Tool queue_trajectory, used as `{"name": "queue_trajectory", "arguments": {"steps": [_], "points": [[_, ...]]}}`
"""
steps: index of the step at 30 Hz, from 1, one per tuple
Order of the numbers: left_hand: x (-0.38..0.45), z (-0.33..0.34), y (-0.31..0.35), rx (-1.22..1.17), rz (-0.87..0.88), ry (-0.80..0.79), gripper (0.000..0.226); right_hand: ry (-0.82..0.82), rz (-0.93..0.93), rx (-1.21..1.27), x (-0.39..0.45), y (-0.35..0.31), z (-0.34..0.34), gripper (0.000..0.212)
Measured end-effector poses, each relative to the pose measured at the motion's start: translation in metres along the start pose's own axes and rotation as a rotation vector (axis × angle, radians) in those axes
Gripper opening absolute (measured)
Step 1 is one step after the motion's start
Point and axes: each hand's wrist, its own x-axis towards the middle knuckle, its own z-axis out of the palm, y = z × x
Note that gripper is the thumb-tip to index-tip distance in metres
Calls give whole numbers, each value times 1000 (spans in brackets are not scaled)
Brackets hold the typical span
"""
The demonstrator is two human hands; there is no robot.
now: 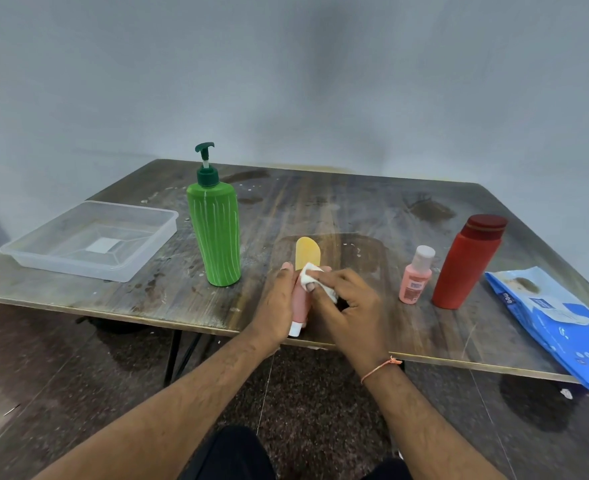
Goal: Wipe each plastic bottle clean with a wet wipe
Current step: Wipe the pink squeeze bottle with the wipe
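My left hand [276, 303] grips a pink tube-shaped bottle [301, 304] with a yellow far end and a white cap pointing toward me, held over the table's front edge. My right hand [350, 299] presses a white wet wipe [315, 279] against the upper part of that bottle. A tall green pump bottle [214, 233] stands upright to the left. To the right stand a small pink bottle [415, 277] with a pale cap and a red bottle [466, 263] with a dark red cap.
A clear plastic tray [88, 239] lies at the left of the worn wooden table [338, 209]. A blue wet-wipe pack [556, 323] hangs over the right front corner. A grey wall rises behind; dark floor lies below the table's front edge.
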Motion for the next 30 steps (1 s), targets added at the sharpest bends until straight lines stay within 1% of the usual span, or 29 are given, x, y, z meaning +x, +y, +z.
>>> {"name": "queue_trajectory", "arguments": {"steps": [4, 6, 9, 10, 12, 13, 15, 17, 20, 21, 24, 25, 27, 30], "points": [[-1, -1, 0, -37, -30, -5, 77, -125, -103, -4, -6, 1, 0, 22], [-1, 0, 0, -30, -27, -24, 79, -104, -86, 9, -7, 2, 0, 19], [-4, 0, 2, 6, -10, -20, 81, -17, -24, 1, -4, 0, 2, 20], [-3, -1, 2, 64, 3, -6, 82, 11, 9, 12, -2, 0, 2, 21], [1, -3, -3, 275, 48, 32, 87, 47, 66, 40, 2, -1, 1, 24], [3, -5, -7, 313, 52, 50, 88, 53, 82, 36, 3, -2, -1, 24], [9, -9, -15, 301, 44, 71, 85, 35, 100, 20, 5, -3, -3, 25], [10, -10, -15, 261, -3, 64, 86, -17, 93, 29, 10, -2, -6, 23], [1, -2, 1, 154, -53, 71, 87, -125, 30, 24, 18, 6, -15, 23], [0, -1, 5, 120, -63, 63, 84, -161, -4, 14, 19, 8, -18, 23], [-4, -2, 13, 8, -110, -26, 78, -245, -99, 28, 12, 13, -23, 22], [-4, -3, 14, -13, -110, -40, 77, -251, -103, 41, 11, 14, -23, 21], [-4, -2, 17, -22, -102, -40, 74, -223, -49, 73, 14, 15, -22, 19], [-5, -4, 16, 50, -97, -7, 71, -95, 55, 7, 19, 16, -22, 17]]}}
